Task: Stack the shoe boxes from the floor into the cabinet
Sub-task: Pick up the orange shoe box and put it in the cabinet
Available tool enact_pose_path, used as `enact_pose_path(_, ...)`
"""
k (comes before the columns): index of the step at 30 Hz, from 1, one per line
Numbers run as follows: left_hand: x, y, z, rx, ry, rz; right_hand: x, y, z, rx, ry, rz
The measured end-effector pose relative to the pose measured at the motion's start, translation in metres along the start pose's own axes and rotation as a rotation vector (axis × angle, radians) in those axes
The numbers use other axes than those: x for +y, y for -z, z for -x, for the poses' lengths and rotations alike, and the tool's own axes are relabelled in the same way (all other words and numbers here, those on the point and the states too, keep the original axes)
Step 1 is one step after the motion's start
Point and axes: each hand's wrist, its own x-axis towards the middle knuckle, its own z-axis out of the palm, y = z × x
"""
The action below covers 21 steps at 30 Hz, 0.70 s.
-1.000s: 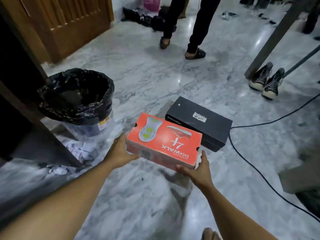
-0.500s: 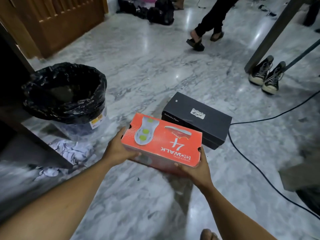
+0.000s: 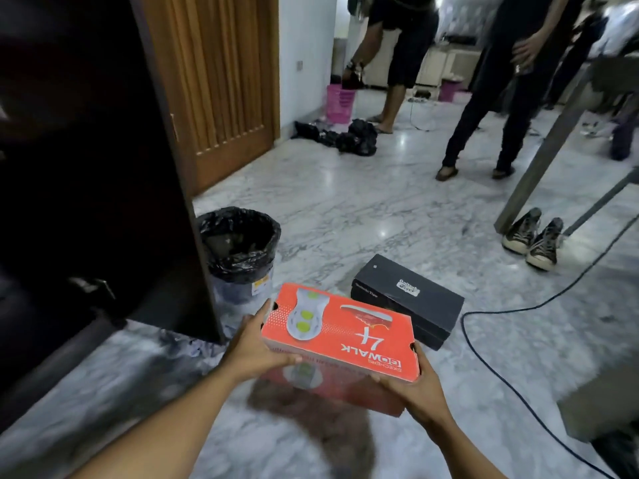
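An orange shoe box [image 3: 342,331] with a white sole picture on its lid hangs above the marble floor, held at both ends. My left hand [image 3: 250,344] grips its left end and my right hand [image 3: 418,388] grips its right near corner. A black shoe box [image 3: 408,299] lies on the floor just behind it, to the right. The dark wooden cabinet [image 3: 96,167] fills the left side; its interior is too dark to read.
A bin lined with a black bag [image 3: 240,250] stands beside the cabinet's edge. A black cable [image 3: 491,371] runs across the floor at right. A pair of sneakers [image 3: 532,238] sits by a table leg [image 3: 543,153]. Two people [image 3: 501,81] stand farther back near black bags [image 3: 349,136].
The orange box has risen off the floor in both hands. My view has tilted up, so the cabinet and the standing people now show.
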Motion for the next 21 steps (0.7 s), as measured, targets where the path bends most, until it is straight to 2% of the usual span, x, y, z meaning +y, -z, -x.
enact_pose_path(5,0.044,0.053,0.075,0.123,0.003,-0.077,-0.048,-0.022,0.04,-0.09,0.075,-0.03)
enact_pose_path(10,0.04,0.115,0.144,0.261,0.067,-0.13,-0.08,-0.065,0.083,-0.206,0.17,-0.016)
enact_pose_path(21,0.075,0.265,0.311,0.574,0.048,0.016,-0.175,-0.2,0.131,-0.566,0.39,-0.005)
